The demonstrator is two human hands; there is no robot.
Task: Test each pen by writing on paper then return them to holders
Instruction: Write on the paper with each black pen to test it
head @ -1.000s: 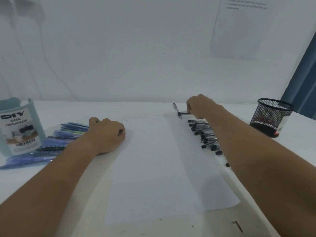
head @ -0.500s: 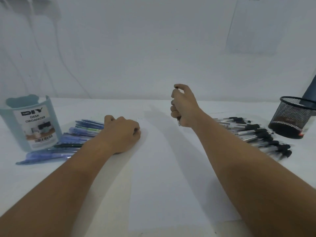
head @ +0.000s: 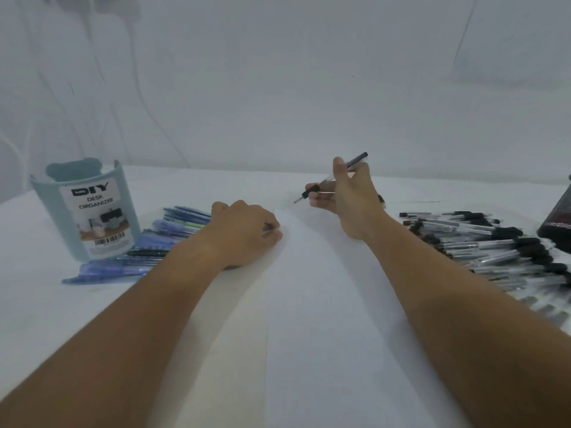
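I am seeing the organizer (head: 85, 211) standing upright at the far left of the table (head: 40, 304) — pale teal, with a label reading "DIY DESK ORGANIZER". Its inside is not showing from this angle, so I cannot tell what it is holding. At the right edge a dark mesh cup (head: 557, 233) is only partly showing; its contents are out of frame.

Blue pens (head: 160, 239) are lying in a loose heap just beside the organizer, between it and the left hand (head: 244, 233). Black pens (head: 482, 242) are lying in a bigger heap on the right, near the cup.

The right hand (head: 349, 202) is gripping one pen (head: 330, 180) — thumb and fingers are curling round the barrel near the black grip section. The barrel is slanting, capless tip pointing down and left, back end sticking up past the thumb. The tip is hovering just above the far end of the paper (head: 309, 304); I cannot tell whether it is touching.

The left hand is resting as a loose fist on the paper's left edge, fingers curled under, nothing visibly in it.
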